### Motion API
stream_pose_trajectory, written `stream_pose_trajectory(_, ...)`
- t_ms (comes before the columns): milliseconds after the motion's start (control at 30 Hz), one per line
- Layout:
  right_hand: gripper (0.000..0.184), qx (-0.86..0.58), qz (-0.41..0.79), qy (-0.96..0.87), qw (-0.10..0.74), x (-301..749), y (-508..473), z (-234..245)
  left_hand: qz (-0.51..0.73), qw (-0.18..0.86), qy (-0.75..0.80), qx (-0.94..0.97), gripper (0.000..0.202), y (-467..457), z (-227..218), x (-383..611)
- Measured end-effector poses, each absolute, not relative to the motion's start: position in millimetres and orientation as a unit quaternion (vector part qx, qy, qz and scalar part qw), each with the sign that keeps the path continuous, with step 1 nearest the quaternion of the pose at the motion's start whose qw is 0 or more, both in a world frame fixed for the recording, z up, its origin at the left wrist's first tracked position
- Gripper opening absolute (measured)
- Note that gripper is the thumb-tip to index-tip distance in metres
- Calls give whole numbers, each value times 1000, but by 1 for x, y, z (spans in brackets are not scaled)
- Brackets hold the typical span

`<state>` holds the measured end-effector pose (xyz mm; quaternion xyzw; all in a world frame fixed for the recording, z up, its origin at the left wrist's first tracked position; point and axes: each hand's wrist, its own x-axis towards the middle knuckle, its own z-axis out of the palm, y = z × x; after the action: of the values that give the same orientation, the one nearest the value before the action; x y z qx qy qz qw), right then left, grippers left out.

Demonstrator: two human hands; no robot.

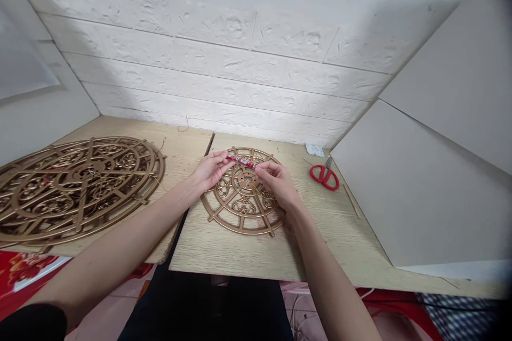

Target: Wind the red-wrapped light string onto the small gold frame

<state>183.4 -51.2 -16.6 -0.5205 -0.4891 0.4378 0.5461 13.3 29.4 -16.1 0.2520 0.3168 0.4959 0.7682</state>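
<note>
A slim red wrapped stick with pale printing point(244, 162) is stretched level between my two hands; its exact kind I cannot make out. My left hand point(212, 169) pinches its left end between thumb and fingers. On the other end, the fingertips of my right hand point(276, 181) are closed. Beneath them a round gold openwork ornament point(244, 206), with scrolls, rings and spokes, lies flat on the wooden table. Part of its upper right side is hidden by my right hand.
More gold openwork discs point(80, 192) are stacked at the left, with loose gold wire on top. Red-handled scissors point(325, 177) lie at the right, near a crumpled pale wrapper point(314, 149). A white brick-patterned wall point(224, 69) stands behind, and white panels point(432, 181) flank the wooden table point(236, 256).
</note>
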Motion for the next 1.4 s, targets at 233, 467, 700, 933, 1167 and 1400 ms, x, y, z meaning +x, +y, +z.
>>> stream_pose_trajectory(233,31,-502,442,-480,568,183,-51,-16,499,766,320,250,20,27,-15,14)
stream_pose_trajectory(467,29,-506,462,-458,567,182,-52,-15,499,764,319,257,19,27,-16,14)
stream_pose_trajectory(700,34,-472,492,-471,559,185,-51,-18,496,758,327,268,19,28,-18,15)
stream_pose_trajectory(933,39,-403,525,-534,527,185,-54,-17,489,761,325,277,20,27,-17,16)
stream_pose_trajectory(1167,32,-385,530,-533,537,183,-55,-18,471,768,324,288,20,25,-16,15)
stream_pose_trajectory(1400,32,-380,521,-558,522,183,-55,-19,463,770,312,309,19,26,-17,14)
